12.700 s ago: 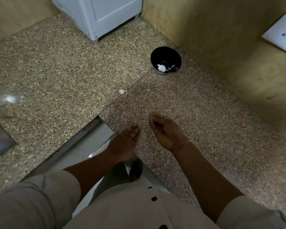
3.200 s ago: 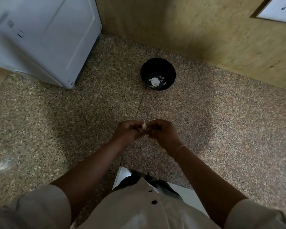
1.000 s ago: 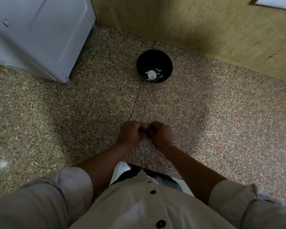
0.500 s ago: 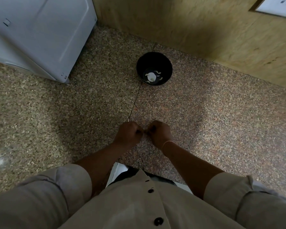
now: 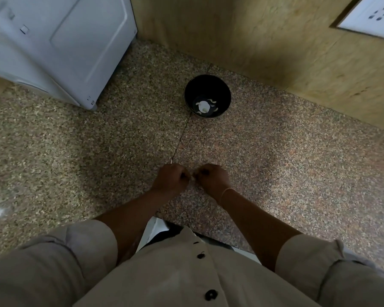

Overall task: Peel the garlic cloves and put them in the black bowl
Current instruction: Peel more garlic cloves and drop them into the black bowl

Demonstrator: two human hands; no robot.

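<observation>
Fingers curled | left grip [image 5: 171, 178] and right grip [image 5: 213, 178] both pinch garlic clove [image 5: 193, 178] between them

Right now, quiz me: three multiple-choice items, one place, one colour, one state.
1. The black bowl is: A on the floor; B on the counter near the wall; C in a hand.
2. The appliance is: A white; B red; C black.
3. Hands: A flat on counter; B one in bowl; C left hand and right hand both pinching a garlic clove.
B: it stands beyond both hands by the wall. A: pale white panels. C: a pale bit shows between them.
</observation>
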